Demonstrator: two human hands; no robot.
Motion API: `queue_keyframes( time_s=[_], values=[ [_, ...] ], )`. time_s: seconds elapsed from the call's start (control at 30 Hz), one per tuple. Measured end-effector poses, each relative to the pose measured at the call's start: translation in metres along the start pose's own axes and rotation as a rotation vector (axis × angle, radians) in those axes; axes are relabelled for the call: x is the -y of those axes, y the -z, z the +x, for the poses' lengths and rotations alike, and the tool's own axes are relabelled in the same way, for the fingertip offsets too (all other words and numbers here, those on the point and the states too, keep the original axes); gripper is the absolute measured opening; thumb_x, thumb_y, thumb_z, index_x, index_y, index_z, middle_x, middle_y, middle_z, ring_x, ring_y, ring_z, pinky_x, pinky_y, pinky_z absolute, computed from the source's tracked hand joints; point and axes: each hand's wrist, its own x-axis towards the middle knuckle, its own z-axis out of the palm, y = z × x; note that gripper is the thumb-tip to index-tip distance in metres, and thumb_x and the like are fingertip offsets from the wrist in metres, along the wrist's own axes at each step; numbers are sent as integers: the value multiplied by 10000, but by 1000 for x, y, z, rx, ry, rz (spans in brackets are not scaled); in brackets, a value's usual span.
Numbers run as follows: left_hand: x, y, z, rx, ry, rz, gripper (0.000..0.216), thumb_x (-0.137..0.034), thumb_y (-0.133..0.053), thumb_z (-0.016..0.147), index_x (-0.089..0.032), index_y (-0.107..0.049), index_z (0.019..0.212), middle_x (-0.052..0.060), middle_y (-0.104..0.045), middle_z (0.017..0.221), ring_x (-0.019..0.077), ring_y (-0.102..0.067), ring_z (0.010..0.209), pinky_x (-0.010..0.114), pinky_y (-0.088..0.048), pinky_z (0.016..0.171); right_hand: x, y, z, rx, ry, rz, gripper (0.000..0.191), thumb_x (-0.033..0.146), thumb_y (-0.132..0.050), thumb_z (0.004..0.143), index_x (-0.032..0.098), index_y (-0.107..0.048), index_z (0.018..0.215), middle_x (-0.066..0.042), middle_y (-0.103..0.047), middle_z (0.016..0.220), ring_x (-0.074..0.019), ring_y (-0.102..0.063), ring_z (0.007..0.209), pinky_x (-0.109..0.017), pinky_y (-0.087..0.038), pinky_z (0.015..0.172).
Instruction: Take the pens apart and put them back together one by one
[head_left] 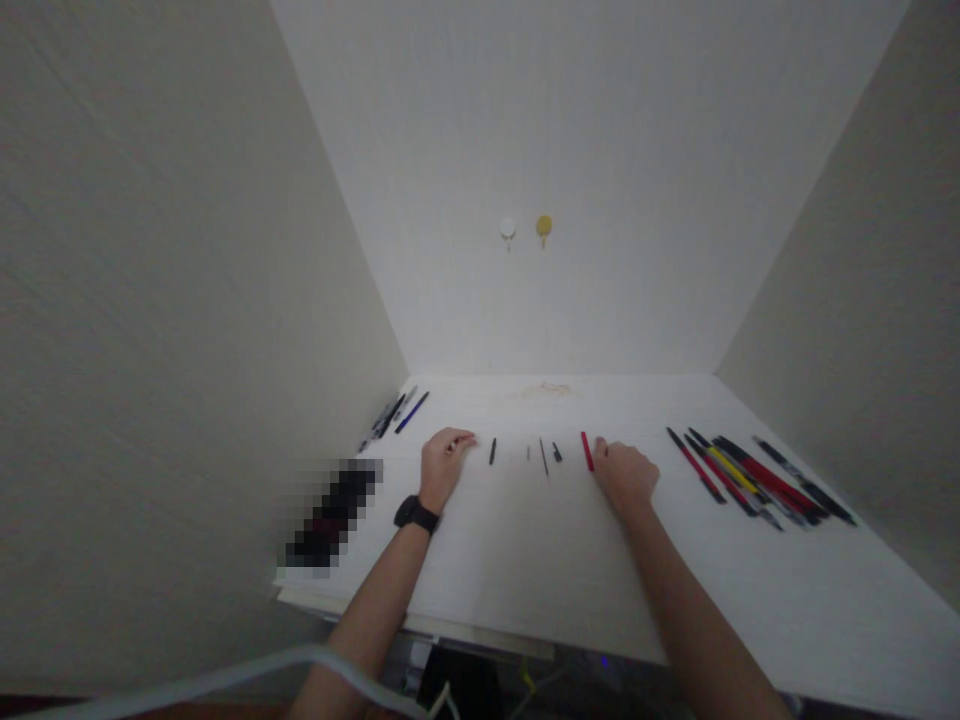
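Note:
Parts that look like a dismantled pen lie in a row on the white tabletop (525,550). My left hand (445,460) rests at the row's left end, fingers loosely bent and a gap showing between them, beside a short black pen piece (493,451). Toward the middle are a small grey piece (528,453), perhaps a spring, a thin dark refill (544,457) and a small black clip-like piece (557,452). A red pen barrel (587,451) lies at the right end. Right against it is my right hand (628,475), its fingers curled under and partly hidden.
Several pens, red, black and yellow (731,468), lie bunched on the right. More pens, one of them a blue pen (412,411), lie at the back left. A pixelated dark patch (334,515) covers the left edge. Walls enclose the table; a white cable (285,660) crosses in front.

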Motion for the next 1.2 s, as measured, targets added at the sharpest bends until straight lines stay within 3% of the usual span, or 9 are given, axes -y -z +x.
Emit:
queue_keyframes(
  time_s=[0.13, 0.3, 0.67, 0.73, 0.83, 0.97, 1.1, 1.2],
  values=[
    [-1, 1, 0, -21, -31, -33, 143, -247, -574, 865, -202, -707, 893, 40, -725, 901, 163, -644, 839, 294, -475, 770, -1, 0, 0, -5, 7, 2, 552, 403, -293, 966, 89, -742, 895, -188, -717, 892, -292, -693, 849, -374, -491, 720],
    [2, -2, -1, -42, 26, -71, 238, -197, -576, 853, -211, -631, 1083, 15, -735, 896, 143, -670, 822, 267, -477, 727, -1, 0, 1, 20, 4, 9, 548, 406, -294, 965, 90, -738, 908, -195, -716, 903, -287, -692, 854, -378, -486, 728],
    [4, -1, -3, -18, -82, 108, 161, -252, -524, 902, -207, -675, 869, 27, -707, 873, 161, -628, 823, 286, -473, 763, -1, 0, 0, -20, 23, 8, 547, 397, -296, 967, 90, -734, 851, -192, -709, 853, -282, -680, 781, -358, -445, 669],
    [3, -1, -3, -5, -112, 111, 175, -267, -511, 913, -202, -667, 873, 33, -701, 869, 164, -622, 835, 291, -471, 772, 5, 2, -6, -91, 104, 11, 510, 361, -303, 973, 95, -721, 857, -181, -702, 848, -247, -663, 768, -336, -424, 687],
    [-1, -2, -2, 19, -139, 105, 191, -282, -494, 924, -198, -658, 875, 43, -692, 887, 167, -617, 853, 293, -470, 775, 26, 6, -21, -240, 458, 23, 362, 291, -377, 959, 128, -687, 867, -138, -684, 892, -224, -607, 863, -331, -383, 774],
    [-4, -3, -1, 14, -133, 93, 186, -289, -495, 924, -199, -651, 879, 45, -683, 896, 164, -612, 850, 284, -467, 755, 66, 3, -40, -203, 795, 39, 222, 272, -489, 920, 156, -669, 860, -103, -651, 925, -228, -534, 929, -341, -345, 819],
    [-3, -3, 0, 1, -118, 109, 170, -275, -500, 919, -199, -647, 883, 36, -678, 883, 161, -606, 838, 280, -460, 753, 98, -10, -46, -147, 797, 24, 201, 303, -559, 884, 137, -672, 896, -125, -631, 965, -253, -494, 972, -367, -331, 838],
    [-1, -3, 0, -17, -111, 110, 184, -282, -488, 924, -196, -642, 871, 35, -671, 869, 162, -600, 834, 281, -457, 756, 110, -22, -45, -122, 775, -2, 170, 170, -506, 888, 119, -667, 904, -138, -626, 964, -253, -487, 964, -366, -323, 830]
  ],
)
